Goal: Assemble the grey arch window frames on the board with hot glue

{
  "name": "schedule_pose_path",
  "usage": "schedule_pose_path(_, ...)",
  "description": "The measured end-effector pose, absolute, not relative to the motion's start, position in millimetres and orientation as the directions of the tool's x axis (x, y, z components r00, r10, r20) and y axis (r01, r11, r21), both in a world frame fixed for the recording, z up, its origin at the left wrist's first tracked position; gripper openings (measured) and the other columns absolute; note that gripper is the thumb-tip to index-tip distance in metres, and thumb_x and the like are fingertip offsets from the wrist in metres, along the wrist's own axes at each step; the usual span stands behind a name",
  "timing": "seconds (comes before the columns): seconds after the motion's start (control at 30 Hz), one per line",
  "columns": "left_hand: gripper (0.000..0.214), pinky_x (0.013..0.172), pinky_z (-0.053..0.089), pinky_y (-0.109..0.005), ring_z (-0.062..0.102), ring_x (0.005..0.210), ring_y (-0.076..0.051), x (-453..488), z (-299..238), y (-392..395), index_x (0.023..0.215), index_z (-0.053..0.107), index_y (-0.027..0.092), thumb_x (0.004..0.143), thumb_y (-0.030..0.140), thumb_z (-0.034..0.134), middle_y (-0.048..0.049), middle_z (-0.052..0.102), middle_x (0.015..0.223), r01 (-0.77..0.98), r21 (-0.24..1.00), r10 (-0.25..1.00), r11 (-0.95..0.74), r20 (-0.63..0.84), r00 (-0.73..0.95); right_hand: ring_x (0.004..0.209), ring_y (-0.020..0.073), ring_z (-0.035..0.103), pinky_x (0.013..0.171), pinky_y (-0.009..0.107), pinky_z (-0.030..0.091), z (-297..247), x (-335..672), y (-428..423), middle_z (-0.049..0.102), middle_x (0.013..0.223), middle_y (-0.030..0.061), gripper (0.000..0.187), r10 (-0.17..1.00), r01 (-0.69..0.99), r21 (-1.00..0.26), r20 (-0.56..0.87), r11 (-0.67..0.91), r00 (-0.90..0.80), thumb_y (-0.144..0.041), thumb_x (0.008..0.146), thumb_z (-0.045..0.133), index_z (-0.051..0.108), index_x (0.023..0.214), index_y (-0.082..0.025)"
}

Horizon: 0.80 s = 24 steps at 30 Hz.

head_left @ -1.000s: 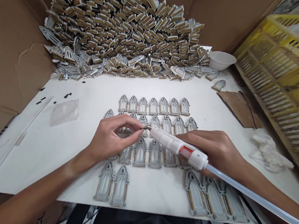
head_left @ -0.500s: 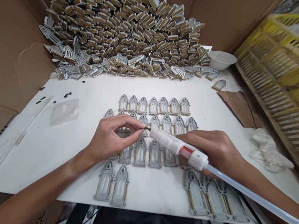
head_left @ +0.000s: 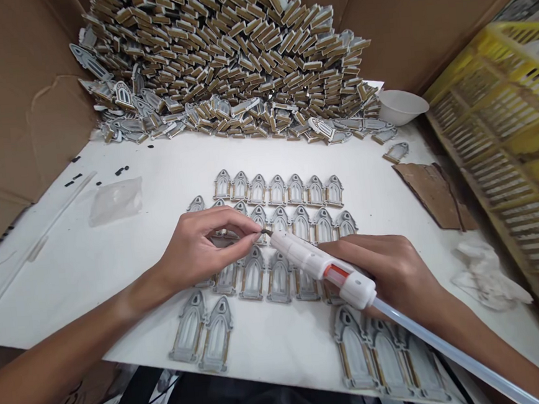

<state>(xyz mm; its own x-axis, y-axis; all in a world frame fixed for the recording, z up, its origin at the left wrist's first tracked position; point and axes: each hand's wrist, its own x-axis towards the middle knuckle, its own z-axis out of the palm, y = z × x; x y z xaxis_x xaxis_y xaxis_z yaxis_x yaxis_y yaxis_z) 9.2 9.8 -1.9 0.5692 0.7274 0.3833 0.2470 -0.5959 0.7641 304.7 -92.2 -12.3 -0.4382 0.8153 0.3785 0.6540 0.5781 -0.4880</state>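
My right hand (head_left: pixel 391 267) grips a white hot glue gun (head_left: pixel 321 260), its handle hidden beneath the body. A long translucent glue stick (head_left: pixel 449 349) runs out of its back end. Thumb and forefinger of my left hand (head_left: pixel 207 241) pinch together at the gun's dark nozzle tip. Whatever small thing lies between them is too small to make out. Under both hands, rows of small grey arched window-shaped pieces (head_left: pixel 253 277) lie on the white tabletop (head_left: pixel 271 336). Two more arched pieces (head_left: pixel 215 337) lie at the front left, and several (head_left: pixel 355 354) at the front right.
A tall pile of similar pieces (head_left: pixel 240 61) fills the back, against cardboard walls (head_left: pixel 4 92). A white bowl (head_left: pixel 402 107), a cardboard scrap (head_left: pixel 432 195), crumpled white tissue (head_left: pixel 485 275) and a yellow crate (head_left: pixel 500 115) stand right. Left lie a plastic bag (head_left: pixel 116 203) and small black bits (head_left: pixel 121 170).
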Motion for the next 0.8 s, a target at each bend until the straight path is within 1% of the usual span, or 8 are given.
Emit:
schedule_pose_path(0.4, 0.009, 0.074, 0.065, -0.027, 0.079, 0.081, -0.015, 10.0, -1.7, 9.5, 0.099, 0.083, 0.022, 0.092, 0.016, 0.082, -0.0017, 0.084, 0.093, 0.246, 0.753, 0.719, -0.610, 0.396, 0.571, 0.058, 0.0142, 0.055, 0.055, 0.030, 0.037, -10.9, 303.5, -92.3, 0.067, 0.074, 0.0005, 0.014, 0.809, 0.662, -0.467, 0.383, 0.586, -0.446, -0.021, 0.104, 0.058, 0.069, 0.113, -0.021)
schedule_pose_path(0.57, 0.009, 0.073, 0.065, -0.027, 0.079, 0.080, -0.016, 10.5, -1.7, 9.3, 0.099, 0.083, 0.022, 0.092, 0.016, 0.082, -0.0018, 0.084, 0.092, 0.253, 0.754, 0.724, -0.607, 0.392, 0.568, 0.058, 0.0149, 0.059, 0.056, 0.029, 0.040, -6.5, 302.8, -91.6, 0.067, 0.074, 0.0006, 0.013, 0.808, 0.662, -0.465, 0.382, 0.588, -0.450, -0.019, 0.102, 0.058, 0.068, 0.110, -0.021)
schedule_pose_path(0.8, 0.008, 0.073, 0.066, -0.027, 0.079, 0.080, -0.016, 11.0, -0.9, 9.3, 0.098, 0.083, 0.023, 0.092, 0.018, 0.081, -0.0015, 0.084, 0.091, 0.260, 0.752, 0.727, -0.605, 0.390, 0.565, 0.060, 0.0157, 0.063, 0.057, 0.028, 0.044, -0.3, 302.0, -90.6, 0.071, 0.077, 0.0019, 0.014, 0.806, 0.663, -0.459, 0.356, 0.591, -0.472, -0.016, 0.100, 0.059, 0.068, 0.110, -0.021)
